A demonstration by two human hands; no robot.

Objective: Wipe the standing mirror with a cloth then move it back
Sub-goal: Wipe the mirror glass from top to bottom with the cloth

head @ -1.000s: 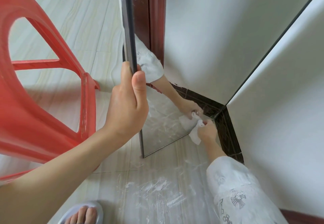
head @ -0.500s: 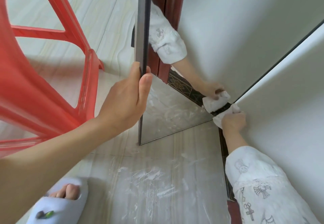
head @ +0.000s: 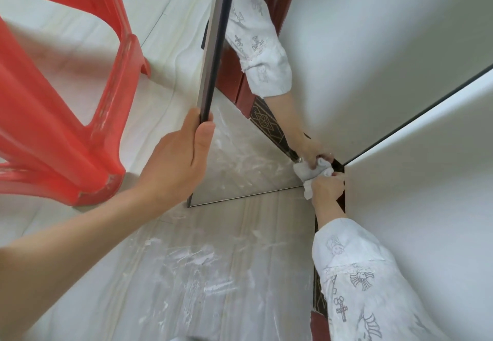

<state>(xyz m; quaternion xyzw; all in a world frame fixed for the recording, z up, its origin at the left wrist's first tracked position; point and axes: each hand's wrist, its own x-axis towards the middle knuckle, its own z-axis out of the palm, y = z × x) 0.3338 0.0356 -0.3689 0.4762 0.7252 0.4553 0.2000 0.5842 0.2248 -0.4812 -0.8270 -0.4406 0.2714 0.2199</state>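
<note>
- Mirror [head: 240,159] stands on the floor [head: 186,274] in a corner, bottom edge on the tiles, its right lower corner next to the wall [head: 426,180]
- Left hand [head: 176,161] grips the mirror's dark left edge low down; thumb lies along the front of the frame pointing up, other fingers wrap round behind, out of sight
- Left forearm bare, runs in from the lower-left, wrist about straight
- Right hand [head: 326,189] at the mirror's lower right corner, fingers curled tight round a white cloth [head: 309,175], bunched and pressed on the glass right by the dark skirting [head: 320,295]
- Right arm reaches fwd along the wall, in a white printed sleeve [head: 360,287], wrist bent a bit inward twd the glass
- Glass reflects the right hand, cloth and sleeve, meeting the real ones at the corner
- Red plastic chair [head: 66,116] to the left of the mirror, near the left hand, not touching
- Floor in front has white smears
</note>
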